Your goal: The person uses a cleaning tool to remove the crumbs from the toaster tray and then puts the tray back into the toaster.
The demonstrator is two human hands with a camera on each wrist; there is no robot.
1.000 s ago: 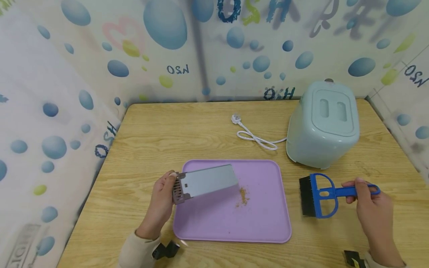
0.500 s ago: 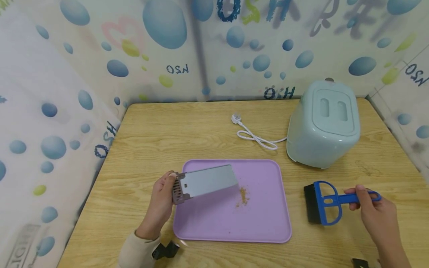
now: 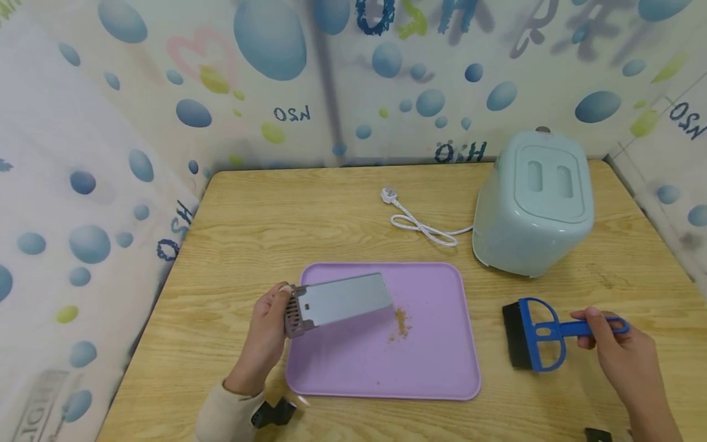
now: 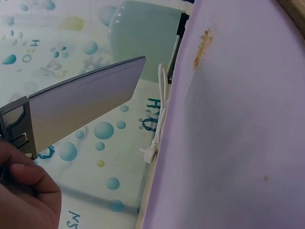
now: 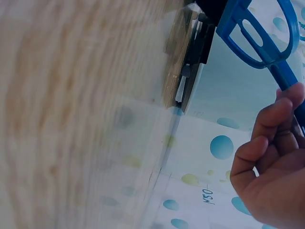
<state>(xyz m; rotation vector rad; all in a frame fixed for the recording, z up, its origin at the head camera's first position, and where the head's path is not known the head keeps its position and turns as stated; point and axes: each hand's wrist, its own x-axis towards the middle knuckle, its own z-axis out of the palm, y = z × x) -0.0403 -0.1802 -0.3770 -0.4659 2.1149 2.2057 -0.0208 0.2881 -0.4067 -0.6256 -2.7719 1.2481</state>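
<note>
My left hand (image 3: 265, 331) pinches the grey-brown end of a flat metal crumb tray (image 3: 348, 298), thumb on top. The metal plate is held at a tilt over a lilac serving tray (image 3: 381, 368), its far end near a small heap of brown crumbs (image 3: 401, 323). In the left wrist view, the plate's shiny side (image 4: 90, 100) shows. To the right, my right hand (image 3: 621, 356) grips the blue handle of a brush (image 3: 559, 329). Its black bristles (image 3: 516, 337) face the serving tray, apart from it, over the bare table.
A mint-green toaster (image 3: 530, 242) with a closed lid stands at the back right of the wooden table (image 3: 248, 233). Its white cord (image 3: 425, 230) and plug lie behind the serving tray. A patterned wall covering (image 3: 342, 98) rises at the table's back and sides.
My right hand has moved the brush slightly right and toward me, mostly in the first half second. My left hand and the crumb tray have stayed in place.
</note>
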